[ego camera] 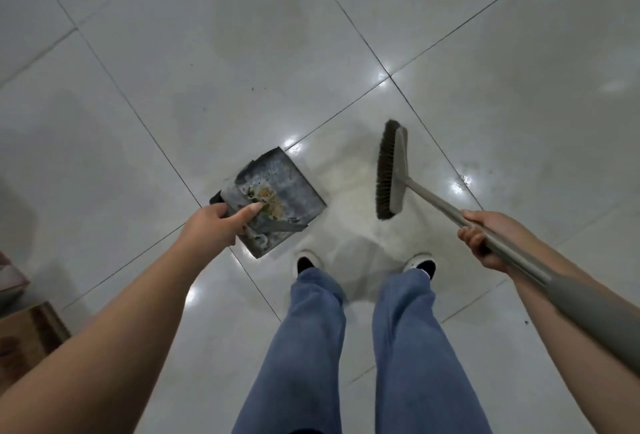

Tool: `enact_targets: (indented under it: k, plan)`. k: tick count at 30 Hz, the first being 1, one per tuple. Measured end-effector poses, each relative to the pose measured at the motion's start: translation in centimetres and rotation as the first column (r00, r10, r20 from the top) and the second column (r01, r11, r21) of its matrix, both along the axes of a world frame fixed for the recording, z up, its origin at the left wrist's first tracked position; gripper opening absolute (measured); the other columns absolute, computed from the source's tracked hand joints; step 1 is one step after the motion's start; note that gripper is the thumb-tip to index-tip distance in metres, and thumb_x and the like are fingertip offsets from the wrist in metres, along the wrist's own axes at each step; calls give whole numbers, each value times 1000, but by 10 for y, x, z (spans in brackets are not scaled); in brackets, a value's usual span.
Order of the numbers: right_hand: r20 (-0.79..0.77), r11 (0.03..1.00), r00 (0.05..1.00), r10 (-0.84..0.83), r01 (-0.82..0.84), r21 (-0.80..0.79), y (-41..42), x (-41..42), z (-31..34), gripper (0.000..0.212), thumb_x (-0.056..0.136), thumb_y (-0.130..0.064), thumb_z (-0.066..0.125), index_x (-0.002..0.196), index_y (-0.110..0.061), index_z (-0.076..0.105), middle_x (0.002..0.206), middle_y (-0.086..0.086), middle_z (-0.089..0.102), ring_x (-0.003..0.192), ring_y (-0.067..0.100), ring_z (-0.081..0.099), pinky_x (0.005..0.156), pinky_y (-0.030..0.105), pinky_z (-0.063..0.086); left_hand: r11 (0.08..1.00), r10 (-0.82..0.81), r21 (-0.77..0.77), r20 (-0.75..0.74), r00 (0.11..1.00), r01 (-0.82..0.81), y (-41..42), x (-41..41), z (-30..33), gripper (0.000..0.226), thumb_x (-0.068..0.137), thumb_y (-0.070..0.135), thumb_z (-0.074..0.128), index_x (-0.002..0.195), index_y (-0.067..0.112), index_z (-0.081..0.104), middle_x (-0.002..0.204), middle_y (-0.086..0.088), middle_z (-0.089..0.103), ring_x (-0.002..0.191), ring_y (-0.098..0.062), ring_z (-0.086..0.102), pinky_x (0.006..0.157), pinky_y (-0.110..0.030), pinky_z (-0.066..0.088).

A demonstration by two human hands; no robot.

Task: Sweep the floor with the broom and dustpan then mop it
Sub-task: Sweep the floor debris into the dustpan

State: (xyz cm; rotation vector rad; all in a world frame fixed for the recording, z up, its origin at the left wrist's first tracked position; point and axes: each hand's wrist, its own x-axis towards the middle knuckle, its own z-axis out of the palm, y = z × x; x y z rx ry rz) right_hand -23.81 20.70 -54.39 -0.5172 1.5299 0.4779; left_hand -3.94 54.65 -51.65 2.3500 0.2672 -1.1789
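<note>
- Left hand (211, 224) clenched on dustpan (277, 198) handle, center frame; pan holds debris, looks lifted.
- Right hand (491, 239) wrapped round broom (391, 170) pole, center-right; bristles w/ head turned toward pan.
- Step: sweep nearly done, prob. Next: empty pan, get mop.
- Tiled floor (311, 35) open across top; clutter only lower left.

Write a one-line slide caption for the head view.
Left hand holds a dustpan with collected debris; right hand holds the broom beside it on the tiled floor.
</note>
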Motion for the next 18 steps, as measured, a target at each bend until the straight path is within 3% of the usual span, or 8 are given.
enact_targets:
  k: [6,11,16,18]
  plan:
    - [-119,995,993,25,-37,-96,-77,-80,16,22,100,-22,42,86,-5,46,64,3,36,20,2,37,22,9,31,962,-267,48,0,964,267,-92,-37,-1,50,74,68,55,75,19,62,69,-3,63,67,-18,58,73,-35,50]
    - [-135,964,982,134,-161,-213,-108,-128,39,14,96,-14,50,109,-13,54,62,11,41,20,3,34,27,7,32,857,-509,84,-15,860,509,-174,-75,0,47,77,67,51,68,21,57,65,-1,59,73,-22,58,79,-37,48]
    - [-80,981,997,19,-34,-189,-141,-179,62,10,97,-15,48,105,-18,54,63,9,40,19,2,32,26,5,29,776,-627,61,-39,778,628,-239,-110,7,44,78,64,54,68,20,56,70,-1,57,80,-27,58,81,-38,48]
    - [-71,981,996,-55,41,-189,-160,-208,69,12,98,-17,47,108,-19,53,63,8,38,20,2,33,25,5,28,753,-654,55,-37,755,655,-260,-122,8,45,78,62,55,68,18,56,68,-1,57,76,-24,58,70,-32,48]
